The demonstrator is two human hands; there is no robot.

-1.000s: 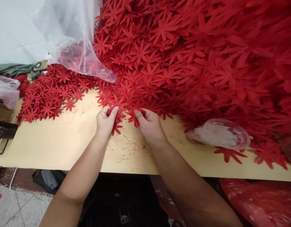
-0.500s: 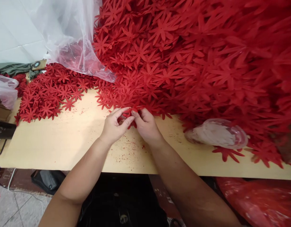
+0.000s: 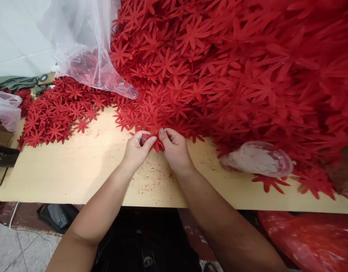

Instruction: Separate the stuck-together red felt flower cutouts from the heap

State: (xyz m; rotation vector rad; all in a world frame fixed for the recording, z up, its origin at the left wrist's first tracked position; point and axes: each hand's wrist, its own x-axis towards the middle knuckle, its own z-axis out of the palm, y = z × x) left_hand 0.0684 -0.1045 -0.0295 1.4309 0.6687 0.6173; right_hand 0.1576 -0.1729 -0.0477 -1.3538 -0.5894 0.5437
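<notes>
A huge heap of red flower cutouts (image 3: 233, 68) filled the upper right and spilled down onto the pale tabletop (image 3: 63, 170). A clear plastic bag (image 3: 83, 45) draped over the heap's left edge, with a flatter spread of the same cutouts (image 3: 57, 113) lying to its left on the tabletop. A second, crumpled piece of clear plastic (image 3: 256, 158) lay at the foot of the heap on the right, beside a few stray cutouts. A small white bag (image 3: 5, 109) sat at the far left edge. Fine red crumbs (image 3: 151, 177) dotted the wood in front of the person.

At the near edge of the heap, the left hand (image 3: 136, 151) and the right hand (image 3: 174, 149) met, nearly touching. Both were curled closed, thumbs and fingertips pinching a small bunch of red cutouts (image 3: 156, 143) between them, held just above the tabletop right against the heap's lower edge.
</notes>
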